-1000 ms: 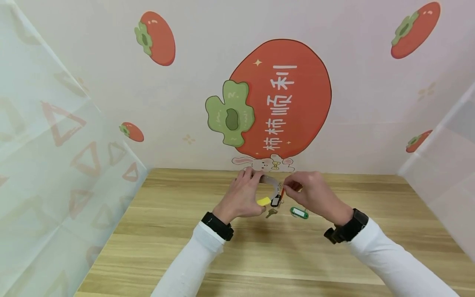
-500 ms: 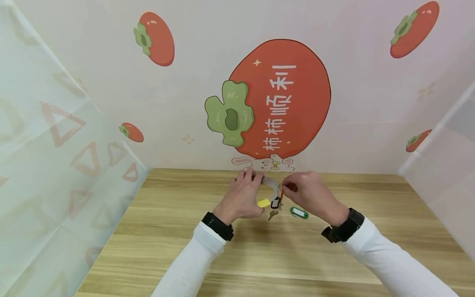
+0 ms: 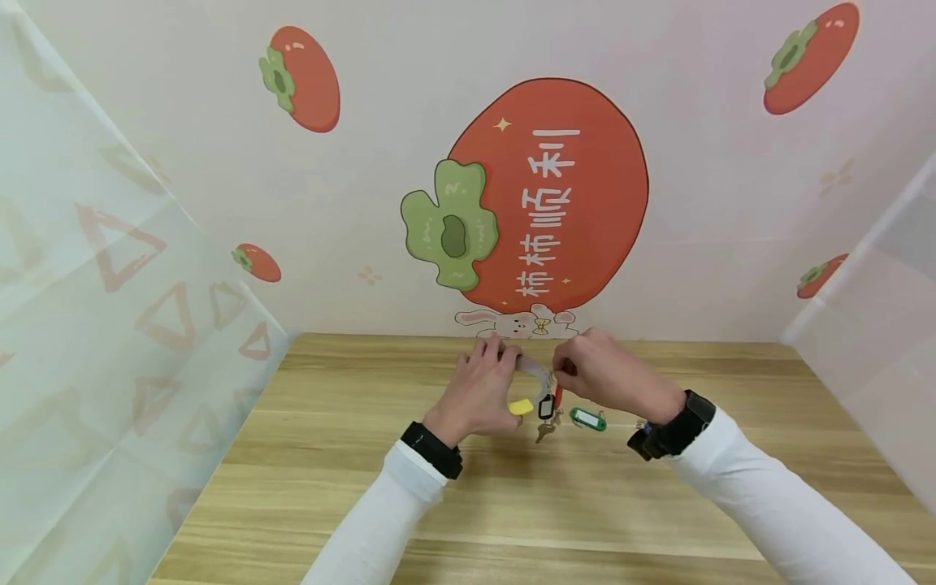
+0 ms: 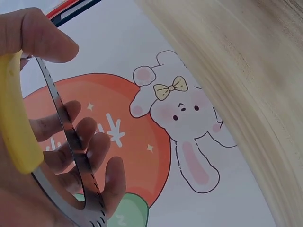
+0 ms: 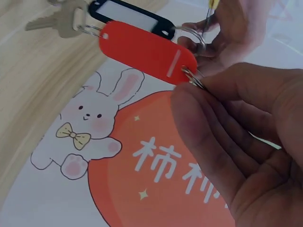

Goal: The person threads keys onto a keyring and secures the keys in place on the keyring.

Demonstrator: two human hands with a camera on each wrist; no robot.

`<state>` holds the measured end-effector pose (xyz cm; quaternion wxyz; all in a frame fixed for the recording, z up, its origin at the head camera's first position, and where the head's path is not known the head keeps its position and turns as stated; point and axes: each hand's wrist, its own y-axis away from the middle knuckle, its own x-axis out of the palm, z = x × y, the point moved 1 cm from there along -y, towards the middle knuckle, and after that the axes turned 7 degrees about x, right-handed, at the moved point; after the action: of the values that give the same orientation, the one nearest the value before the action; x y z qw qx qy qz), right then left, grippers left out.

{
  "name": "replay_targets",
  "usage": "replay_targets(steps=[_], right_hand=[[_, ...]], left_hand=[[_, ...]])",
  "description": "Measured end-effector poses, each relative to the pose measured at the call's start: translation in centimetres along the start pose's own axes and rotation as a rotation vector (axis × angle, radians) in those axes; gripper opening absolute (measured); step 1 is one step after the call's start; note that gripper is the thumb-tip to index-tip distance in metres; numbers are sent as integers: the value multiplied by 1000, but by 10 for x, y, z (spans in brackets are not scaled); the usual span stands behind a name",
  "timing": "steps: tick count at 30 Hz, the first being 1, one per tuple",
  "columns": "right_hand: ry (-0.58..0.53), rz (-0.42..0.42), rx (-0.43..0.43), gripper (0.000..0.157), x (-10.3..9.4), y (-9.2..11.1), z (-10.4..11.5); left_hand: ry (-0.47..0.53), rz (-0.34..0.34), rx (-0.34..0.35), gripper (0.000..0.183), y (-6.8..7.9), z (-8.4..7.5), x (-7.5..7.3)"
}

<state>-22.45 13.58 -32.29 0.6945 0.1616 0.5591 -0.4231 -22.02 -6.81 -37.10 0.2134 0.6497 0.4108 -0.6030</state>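
My left hand (image 3: 475,392) grips a curved metal band (image 3: 539,379) with a yellow handle (image 4: 19,118). In the left wrist view the thumb lies at the handle's top end and several fingers curl against the notched band. A black key tag (image 5: 132,18) with a pale label hangs by its ring at the band's right side. My right hand (image 3: 614,375) pinches the metal ring (image 5: 193,78) of a red key tag (image 5: 142,53), close beside the black one. A key (image 5: 61,21) dangles below the tags.
A green key tag (image 3: 588,418) lies on the wooden table (image 3: 512,512) below my right hand. Something small and blue (image 3: 643,425) shows partly behind the right wrist strap. A printed wall (image 3: 695,203) rises at the table's back edge, with white side panels left and right.
The right hand has shifted slightly left toward the band, and the red tag with it. The black tag and the hanging key have swung a little to the right and down.
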Motion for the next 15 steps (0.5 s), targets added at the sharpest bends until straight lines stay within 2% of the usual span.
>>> replay_targets(steps=[4,11,15], right_hand=[[-28,-62,74,9,5,2,0],[-81,-299,150,8,30,10,-6],[-97,-319,176,6,38,11,-6]], left_hand=[[35,-21,-22,82,1,2,-1],[25,-47,-33,84,0,2,-4],[-16,-44,-24,82,1,2,-5]])
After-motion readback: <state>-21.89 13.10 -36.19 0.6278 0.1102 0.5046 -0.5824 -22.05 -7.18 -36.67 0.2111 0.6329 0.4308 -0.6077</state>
